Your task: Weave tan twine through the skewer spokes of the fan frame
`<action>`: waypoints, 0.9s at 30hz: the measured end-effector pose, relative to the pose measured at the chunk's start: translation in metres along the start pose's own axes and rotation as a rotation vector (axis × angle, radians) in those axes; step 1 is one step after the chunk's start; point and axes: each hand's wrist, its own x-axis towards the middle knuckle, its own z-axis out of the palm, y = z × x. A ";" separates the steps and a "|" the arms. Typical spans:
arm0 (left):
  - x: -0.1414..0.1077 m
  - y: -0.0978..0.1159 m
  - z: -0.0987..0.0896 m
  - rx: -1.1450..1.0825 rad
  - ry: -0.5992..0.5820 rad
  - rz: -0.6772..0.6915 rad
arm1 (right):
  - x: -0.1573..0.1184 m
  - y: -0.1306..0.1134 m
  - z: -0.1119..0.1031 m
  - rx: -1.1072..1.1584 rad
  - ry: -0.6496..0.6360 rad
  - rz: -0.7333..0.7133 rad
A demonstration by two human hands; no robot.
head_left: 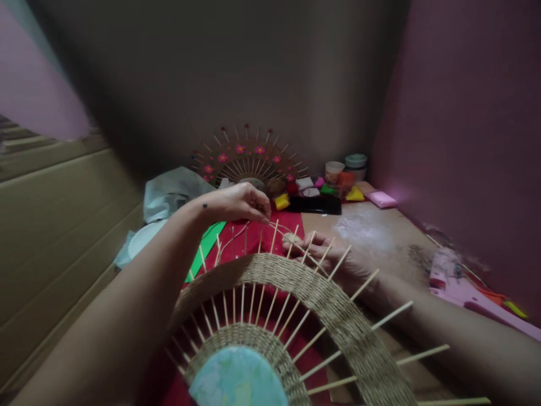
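Note:
A woven fan-shaped piece [276, 270] of tan cord on wooden sticks fills the lower middle, with a blue-green disc [239, 375] at its hub. Beyond its upper rim, my left hand [249, 202] has its fingers pinched together by a thin cord [283, 226]. The cord runs across the stick tips towards my right hand [321, 254], whose curled fingers hold a small ball of cord [291, 239] behind the sticks on the right.
A finished fan with pink flowers [240, 149] leans at the back wall. Clay packets, a black phone [316, 204] and cups [333, 172] stand behind my hands. A pink glue gun [460, 287] lies right, cardboard [63, 225] stands left.

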 end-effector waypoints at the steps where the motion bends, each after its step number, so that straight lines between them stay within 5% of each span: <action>1: -0.005 0.000 0.001 0.010 -0.005 0.020 | 0.000 0.000 0.001 0.008 -0.008 -0.004; 8: -0.029 -0.015 0.011 0.025 0.054 0.047 | -0.002 -0.002 0.004 0.039 -0.055 -0.009; 17: -0.026 -0.027 0.019 0.034 0.202 0.068 | -0.002 -0.001 0.006 0.017 -0.023 -0.022; 27: -0.006 -0.066 0.012 -0.143 -0.005 -0.034 | -0.004 -0.002 0.008 0.003 -0.012 -0.017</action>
